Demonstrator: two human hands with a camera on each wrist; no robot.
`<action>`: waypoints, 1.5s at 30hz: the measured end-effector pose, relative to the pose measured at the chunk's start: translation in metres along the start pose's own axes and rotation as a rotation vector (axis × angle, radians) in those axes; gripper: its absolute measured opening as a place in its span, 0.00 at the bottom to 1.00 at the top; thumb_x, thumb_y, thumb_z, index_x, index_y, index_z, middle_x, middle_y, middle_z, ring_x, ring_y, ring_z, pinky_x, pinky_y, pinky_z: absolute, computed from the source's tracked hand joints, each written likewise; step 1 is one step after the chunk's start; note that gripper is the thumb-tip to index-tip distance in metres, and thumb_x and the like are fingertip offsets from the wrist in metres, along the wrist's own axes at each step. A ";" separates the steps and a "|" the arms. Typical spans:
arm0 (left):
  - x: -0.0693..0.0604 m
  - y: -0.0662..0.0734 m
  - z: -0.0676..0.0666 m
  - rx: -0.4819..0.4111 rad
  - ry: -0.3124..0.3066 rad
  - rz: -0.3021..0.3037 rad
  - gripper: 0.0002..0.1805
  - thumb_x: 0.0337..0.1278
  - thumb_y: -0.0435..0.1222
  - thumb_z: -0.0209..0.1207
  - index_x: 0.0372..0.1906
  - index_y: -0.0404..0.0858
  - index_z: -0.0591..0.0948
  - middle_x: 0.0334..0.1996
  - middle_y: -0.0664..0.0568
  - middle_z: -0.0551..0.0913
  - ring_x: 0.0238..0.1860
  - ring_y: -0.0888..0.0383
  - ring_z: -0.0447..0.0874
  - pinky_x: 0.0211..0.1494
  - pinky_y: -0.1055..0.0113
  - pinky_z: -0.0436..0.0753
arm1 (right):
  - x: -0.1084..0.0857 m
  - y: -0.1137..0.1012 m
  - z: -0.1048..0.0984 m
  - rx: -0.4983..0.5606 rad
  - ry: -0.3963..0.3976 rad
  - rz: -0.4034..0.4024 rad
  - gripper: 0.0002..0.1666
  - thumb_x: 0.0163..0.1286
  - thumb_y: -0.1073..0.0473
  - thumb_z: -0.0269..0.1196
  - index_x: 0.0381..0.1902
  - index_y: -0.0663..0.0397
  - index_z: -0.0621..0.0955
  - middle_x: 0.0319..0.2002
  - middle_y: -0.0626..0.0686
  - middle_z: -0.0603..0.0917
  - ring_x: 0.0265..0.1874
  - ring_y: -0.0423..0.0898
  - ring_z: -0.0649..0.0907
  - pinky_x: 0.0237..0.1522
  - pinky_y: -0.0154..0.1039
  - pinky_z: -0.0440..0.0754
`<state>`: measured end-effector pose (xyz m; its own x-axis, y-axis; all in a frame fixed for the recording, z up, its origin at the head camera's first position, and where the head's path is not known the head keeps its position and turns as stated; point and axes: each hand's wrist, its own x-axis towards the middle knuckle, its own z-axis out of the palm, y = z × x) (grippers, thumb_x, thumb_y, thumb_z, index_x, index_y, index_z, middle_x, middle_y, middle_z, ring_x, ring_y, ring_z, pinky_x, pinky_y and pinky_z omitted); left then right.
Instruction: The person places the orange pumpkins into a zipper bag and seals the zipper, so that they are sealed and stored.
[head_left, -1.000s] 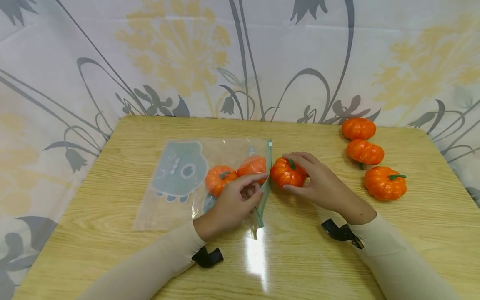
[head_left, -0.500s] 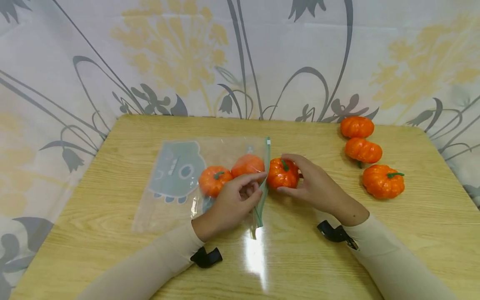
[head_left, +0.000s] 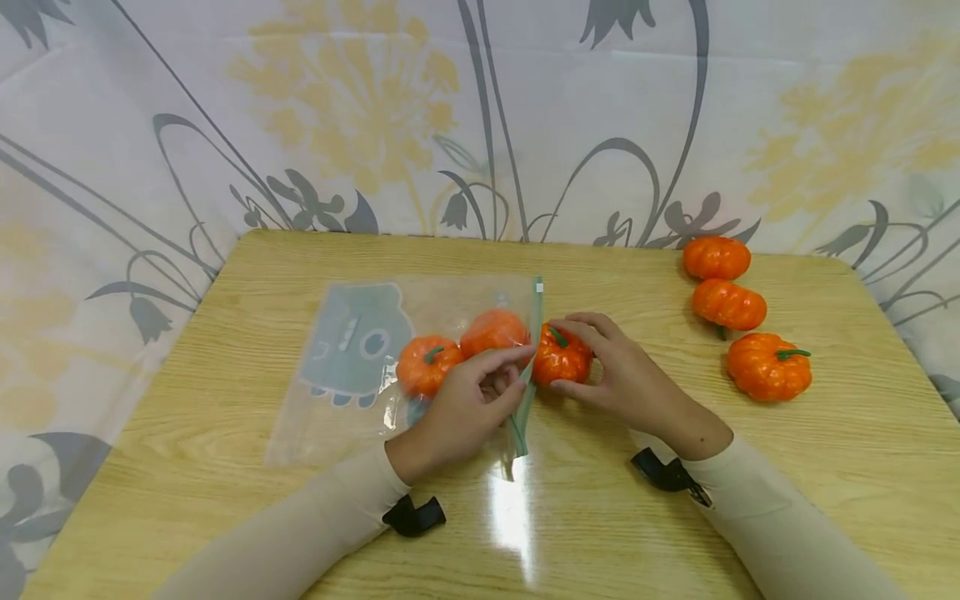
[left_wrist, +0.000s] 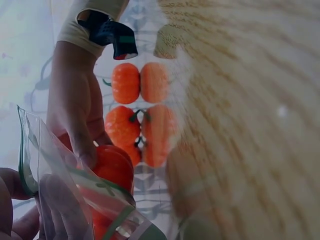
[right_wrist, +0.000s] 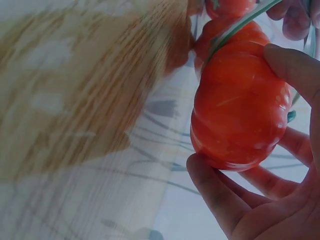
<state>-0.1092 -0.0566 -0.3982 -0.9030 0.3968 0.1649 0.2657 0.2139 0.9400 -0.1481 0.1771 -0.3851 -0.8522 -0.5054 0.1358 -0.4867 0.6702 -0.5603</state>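
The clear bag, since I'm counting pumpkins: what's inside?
Two pumpkins show through the bag; the right hand holds another pumpkin at its green edge. The left hand covers part of the bag, hiding whatever's beneath.

"Can you read any word, number or brand on the bag (head_left: 438,297)?"
"None, in any of the three views."
"And on the pumpkins (head_left: 767,372) or the bench (head_left: 607,525)?"
"No legible label or sign there either."

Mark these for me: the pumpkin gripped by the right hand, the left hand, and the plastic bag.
Held pumpkin (right_wrist: 240,107), right wrist view: ribbed side.
Left hand (head_left: 461,408), head view: back of the hand.
Plastic bag (head_left: 442,304), head view: clear upper part.
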 end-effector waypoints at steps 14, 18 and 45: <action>0.000 -0.001 0.001 -0.020 0.005 0.007 0.22 0.69 0.31 0.56 0.65 0.38 0.77 0.37 0.49 0.78 0.31 0.59 0.75 0.34 0.74 0.78 | -0.002 -0.001 0.005 -0.035 -0.008 -0.023 0.42 0.60 0.55 0.74 0.71 0.50 0.72 0.66 0.60 0.69 0.56 0.57 0.80 0.53 0.52 0.83; 0.001 -0.002 0.001 -0.011 0.006 0.018 0.21 0.69 0.31 0.56 0.65 0.38 0.77 0.37 0.49 0.78 0.32 0.59 0.75 0.35 0.74 0.78 | -0.002 -0.001 0.005 -0.034 -0.005 -0.030 0.43 0.60 0.55 0.74 0.71 0.51 0.70 0.67 0.58 0.69 0.56 0.56 0.80 0.51 0.49 0.84; 0.000 0.001 0.000 -0.056 -0.015 0.025 0.22 0.70 0.32 0.55 0.66 0.38 0.76 0.37 0.48 0.78 0.33 0.59 0.74 0.35 0.74 0.77 | -0.001 -0.005 0.012 -0.005 -0.010 -0.027 0.42 0.60 0.56 0.74 0.69 0.53 0.70 0.66 0.58 0.68 0.48 0.51 0.82 0.43 0.41 0.85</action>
<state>-0.1085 -0.0563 -0.3978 -0.8911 0.4145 0.1847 0.2687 0.1540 0.9508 -0.1426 0.1682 -0.3921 -0.8367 -0.5288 0.1426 -0.5105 0.6586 -0.5528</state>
